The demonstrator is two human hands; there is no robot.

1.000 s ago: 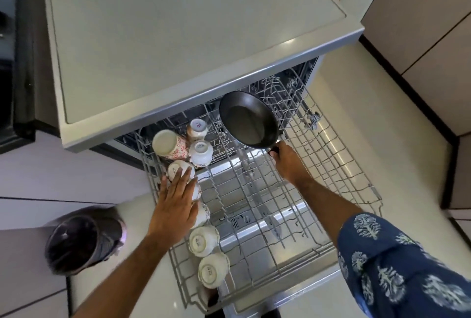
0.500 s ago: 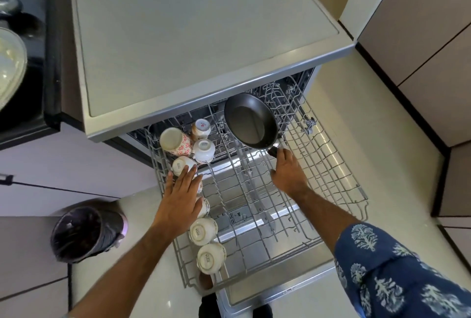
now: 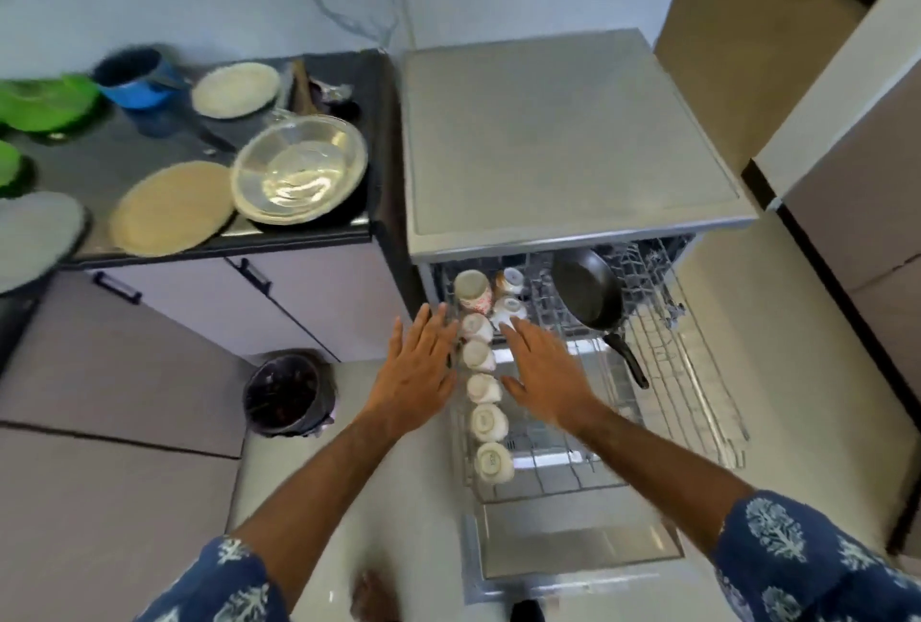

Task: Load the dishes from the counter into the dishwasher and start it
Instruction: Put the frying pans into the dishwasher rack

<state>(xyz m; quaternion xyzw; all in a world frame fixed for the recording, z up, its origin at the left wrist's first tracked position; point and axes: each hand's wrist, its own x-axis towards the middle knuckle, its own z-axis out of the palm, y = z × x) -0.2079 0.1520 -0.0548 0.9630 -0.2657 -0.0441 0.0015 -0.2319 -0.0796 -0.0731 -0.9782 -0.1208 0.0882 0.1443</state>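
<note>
Both hands are over the pulled-out grey wire dishwasher rack (image 3: pixel 697 372), and neither is holding anything. The left hand (image 3: pixel 416 374) hovers flat at the rack's left edge with its fingers straight and spread. The right hand (image 3: pixel 545 369) is just as loose, palm down, fingers reaching toward the far end of the cup row. Between the two hands runs a line of upturned white ceramic cups (image 3: pixel 486 419) down the left side of the rack. The black round frying pan (image 3: pixel 588 295) leans tilted at the far middle of the rack, with its handle pointing near and right. Over on the left, the dark countertop (image 3: pixel 124 157) carries a shiny steel bowl (image 3: pixel 299 170), a round beige plate (image 3: pixel 172 207), a smaller white plate (image 3: pixel 235 89) and a blue pot (image 3: pixel 134 78). A dark bin (image 3: pixel 286 394) stands on the floor below.
</note>
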